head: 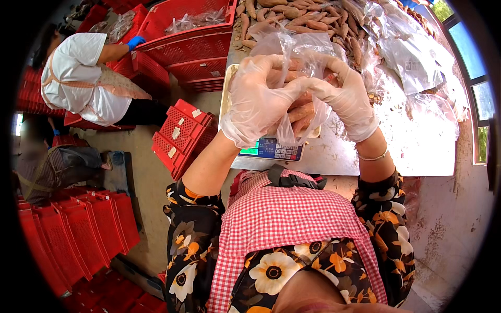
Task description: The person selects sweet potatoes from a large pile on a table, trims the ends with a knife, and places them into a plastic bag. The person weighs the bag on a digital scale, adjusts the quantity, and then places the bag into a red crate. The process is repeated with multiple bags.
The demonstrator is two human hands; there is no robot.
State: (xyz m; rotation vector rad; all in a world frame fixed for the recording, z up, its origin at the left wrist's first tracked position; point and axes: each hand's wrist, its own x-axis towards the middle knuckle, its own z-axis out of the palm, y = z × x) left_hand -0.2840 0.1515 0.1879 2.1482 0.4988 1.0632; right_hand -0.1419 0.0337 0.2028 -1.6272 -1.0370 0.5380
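Note:
Both my hands wear thin translucent gloves and meet over a clear plastic bag of sweet potatoes (300, 113). My left hand (258, 98) grips the bag's plastic at its left side. From the right, my right hand (344, 94) holds the same plastic, its fingertips against those of the left. Under the bag is a digital scale (270, 149) with a lit green display and a keypad, its pale tray partly covered by the left hand. Some fingers of both hands are hidden by the plastic. A heap of loose sweet potatoes (313, 21) lies behind the hands.
Empty clear plastic bags (411, 54) lie on the metal table (415, 156) at right. Red plastic crates (188, 51) holding bagged produce stand left of the table, with a small red crate (182, 137) nearer. A person in a white shirt (74, 78) bends over crates; another person sits behind.

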